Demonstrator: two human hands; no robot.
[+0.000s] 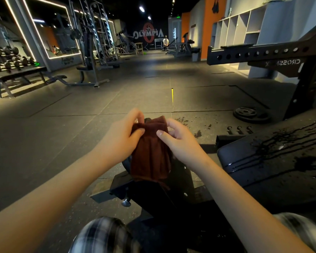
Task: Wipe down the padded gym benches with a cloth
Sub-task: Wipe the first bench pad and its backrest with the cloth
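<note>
Both hands hold a brown cloth [150, 152] up in front of the body.

The left hand [123, 134] pinches its upper left edge; the right hand [179, 137] grips the upper right, fingers curled. The cloth hangs down over the black bench frame [146, 187]. The wet padded bench [274, 157] lies just right.

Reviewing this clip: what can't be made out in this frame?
Head view only:
- The padded bench is cut off by the right edge, so the extent of its wet streaks is unknown.
- The cloth is bunched between the left hand and right hand; full size and dampness are unclear.
- The frame is partly hidden by the cloth.
- The far person is too small to read.
</note>
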